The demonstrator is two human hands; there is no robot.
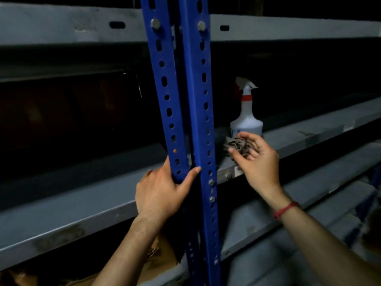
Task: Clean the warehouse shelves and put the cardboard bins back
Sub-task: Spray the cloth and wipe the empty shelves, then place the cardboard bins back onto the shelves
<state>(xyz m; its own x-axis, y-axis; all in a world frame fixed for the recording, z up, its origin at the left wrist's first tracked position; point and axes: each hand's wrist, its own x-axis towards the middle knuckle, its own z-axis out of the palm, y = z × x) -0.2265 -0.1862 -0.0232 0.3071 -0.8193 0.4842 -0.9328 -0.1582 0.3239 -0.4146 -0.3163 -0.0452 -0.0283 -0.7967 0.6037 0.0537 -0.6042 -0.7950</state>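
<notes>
The left hand (162, 195) grips the left blue upright (166, 112) of the rack, thumb across its front. The right hand (259, 162), a red band (285, 209) at its wrist, curls fingers and thumb round a crumpled grey cloth (237, 144) on the grey shelf (309, 137). A white spray bottle (246, 116) stands upright just behind the cloth.

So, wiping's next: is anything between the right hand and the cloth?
Nothing visible. The right hand curls its fingers round the cloth on the shelf; the spray bottle stands behind it.
</notes>
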